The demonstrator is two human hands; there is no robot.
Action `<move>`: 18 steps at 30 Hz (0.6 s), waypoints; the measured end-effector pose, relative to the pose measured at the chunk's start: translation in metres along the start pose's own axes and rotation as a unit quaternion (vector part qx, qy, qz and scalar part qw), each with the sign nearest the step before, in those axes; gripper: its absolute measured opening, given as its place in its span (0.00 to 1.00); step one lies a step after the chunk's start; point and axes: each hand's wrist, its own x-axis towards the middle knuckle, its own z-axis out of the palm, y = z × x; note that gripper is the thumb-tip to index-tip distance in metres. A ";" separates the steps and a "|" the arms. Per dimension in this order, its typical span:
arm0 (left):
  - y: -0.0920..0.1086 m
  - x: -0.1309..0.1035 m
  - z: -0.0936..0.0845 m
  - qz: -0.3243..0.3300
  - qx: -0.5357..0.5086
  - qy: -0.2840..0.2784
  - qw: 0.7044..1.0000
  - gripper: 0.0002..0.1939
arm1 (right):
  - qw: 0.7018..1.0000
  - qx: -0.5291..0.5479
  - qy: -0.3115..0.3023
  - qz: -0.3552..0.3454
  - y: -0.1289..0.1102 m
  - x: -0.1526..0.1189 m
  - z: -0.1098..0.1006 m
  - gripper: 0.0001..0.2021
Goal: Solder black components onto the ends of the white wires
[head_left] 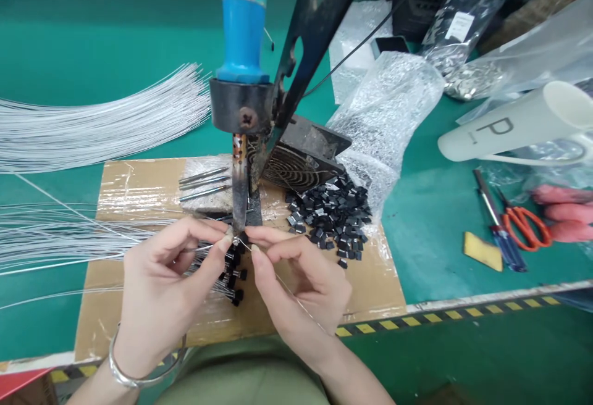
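Observation:
My left hand (173,275), with a silver bracelet at the wrist, is closed in a pinch on a white wire, its end at the fingertips just under the soldering iron tip (239,201). Between the thumb and fingers of my right hand (301,278) runs a thin solder wire (296,299), its end meeting the left fingertips near the tip. The blue-handled soldering iron (243,34) points downward in a black bracket (301,53). Below and beside the fingers lie several wires ending in black connectors (236,297). What exactly sits between the left fingertips is mostly hidden.
A pile of small black connectors (331,213) lies right of a dark fan (301,158) on cardboard (370,288). A white wire bundle (106,127) is at left. Farther right are a mug (514,124), scissors (525,226), a screwdriver (507,247) and a yellow sponge (482,252).

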 end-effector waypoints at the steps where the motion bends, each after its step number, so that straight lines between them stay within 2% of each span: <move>1: 0.000 0.000 0.000 -0.003 0.003 -0.001 1.000 0.07 | 1.000 -0.003 0.001 -0.002 0.000 0.000 0.000 0.11; 8: -0.002 0.001 0.001 -0.012 0.021 -0.002 1.000 0.05 | 0.999 -0.028 0.011 -0.020 0.001 0.001 0.000 0.10; 18: 0.003 -0.002 0.001 -0.012 0.015 0.009 1.000 0.07 | 0.999 -0.042 0.010 -0.029 -0.001 0.001 0.001 0.10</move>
